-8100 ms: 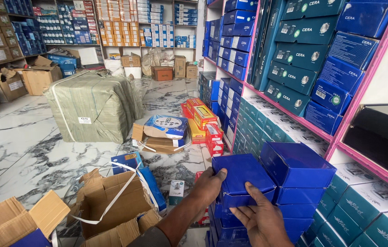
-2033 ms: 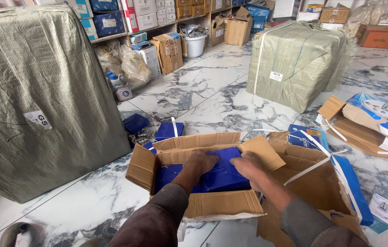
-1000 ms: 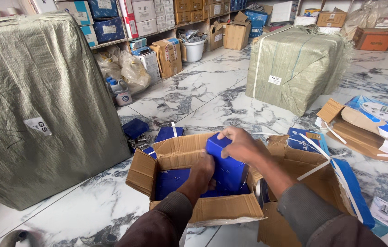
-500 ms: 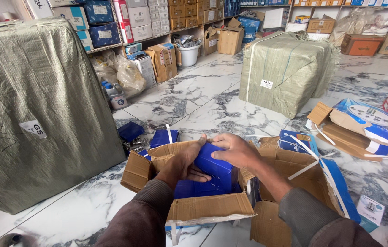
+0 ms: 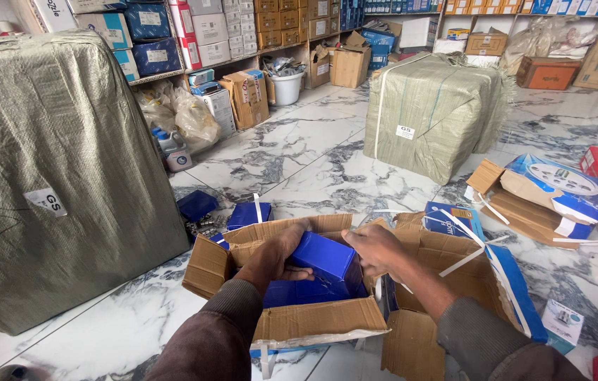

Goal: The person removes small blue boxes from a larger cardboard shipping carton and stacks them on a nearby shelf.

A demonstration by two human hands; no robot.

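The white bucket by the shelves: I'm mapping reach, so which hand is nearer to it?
Left. The left hand grips the blue box on the side facing the white bucket; the right hand is further right.

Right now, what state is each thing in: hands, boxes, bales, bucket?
left hand: gripping the blue box
right hand: gripping the blue box's other side
blue box: closed, tilted, held above the carton
carton: open, flaps out, blue boxes inside
big bale: wrapped, strapped
far bale: wrapped, strapped
white bucket: upright, full of items
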